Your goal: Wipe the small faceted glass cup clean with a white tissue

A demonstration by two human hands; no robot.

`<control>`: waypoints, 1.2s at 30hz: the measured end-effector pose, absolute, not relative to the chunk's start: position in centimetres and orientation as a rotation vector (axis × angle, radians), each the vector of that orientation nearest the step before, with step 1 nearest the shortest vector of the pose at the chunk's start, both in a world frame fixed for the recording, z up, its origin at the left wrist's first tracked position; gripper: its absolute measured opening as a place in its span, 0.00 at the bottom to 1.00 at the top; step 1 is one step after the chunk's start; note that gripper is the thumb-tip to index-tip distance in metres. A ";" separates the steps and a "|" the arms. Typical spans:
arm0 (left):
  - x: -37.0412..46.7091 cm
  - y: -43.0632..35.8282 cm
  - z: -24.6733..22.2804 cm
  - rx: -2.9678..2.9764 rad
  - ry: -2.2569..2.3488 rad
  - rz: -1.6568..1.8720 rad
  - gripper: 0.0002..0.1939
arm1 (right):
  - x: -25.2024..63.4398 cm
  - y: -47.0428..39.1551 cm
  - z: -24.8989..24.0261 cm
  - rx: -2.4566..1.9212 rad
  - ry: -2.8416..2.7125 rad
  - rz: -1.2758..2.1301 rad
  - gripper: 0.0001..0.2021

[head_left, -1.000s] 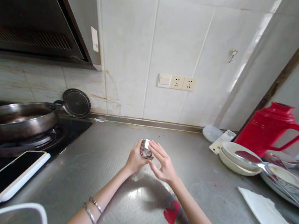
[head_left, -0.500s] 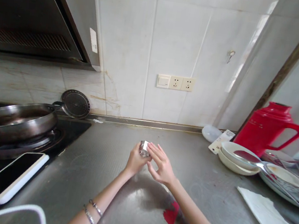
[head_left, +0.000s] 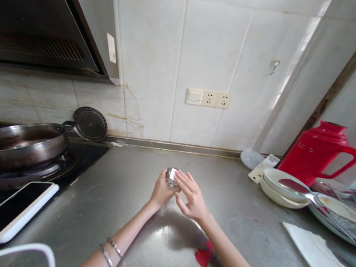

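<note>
Head view, down over counter (head_left: 130,188)

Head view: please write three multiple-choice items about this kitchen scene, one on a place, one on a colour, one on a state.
1. Where is the jug?
A. by the pan
B. at the far right of the counter
C. on the stove

2. What colour is the jug?
A. red
B. blue
C. white

3. How is the shiny object held?
A. lying on the counter
B. in the pan
C. in the left hand, with the right hand touching it

Key: 1 B, it stands behind the plates; 2 A, its body is plainly red; 3 C, both hands meet around it above the counter.
</note>
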State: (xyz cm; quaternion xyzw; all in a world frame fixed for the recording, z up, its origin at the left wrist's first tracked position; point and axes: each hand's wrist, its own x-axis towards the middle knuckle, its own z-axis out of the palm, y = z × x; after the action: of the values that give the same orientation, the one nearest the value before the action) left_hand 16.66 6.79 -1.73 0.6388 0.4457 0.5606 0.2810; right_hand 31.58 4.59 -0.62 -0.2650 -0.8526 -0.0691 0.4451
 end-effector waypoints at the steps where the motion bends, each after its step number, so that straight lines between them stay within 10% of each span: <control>1: 16.6 6.8 -1.8 1.720 1.191 1.499 0.25 | 31.5 4.5 -0.6 -0.649 -2.138 -0.171 0.29; 24: 16.7 6.8 -2.3 1.797 1.097 1.462 0.33 | 32.6 5.1 0.3 -0.705 -2.126 -0.107 0.25; 36: 16.4 7.3 -2.8 1.804 1.151 1.519 0.20 | 31.5 4.4 0.3 -0.563 -2.259 -0.327 0.26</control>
State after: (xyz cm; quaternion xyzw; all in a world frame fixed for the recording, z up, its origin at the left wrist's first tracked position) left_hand 16.36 7.28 -2.80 0.6645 0.4241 0.5595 0.2560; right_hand 31.47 4.36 0.34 -0.2209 -0.8868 -0.1283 0.3852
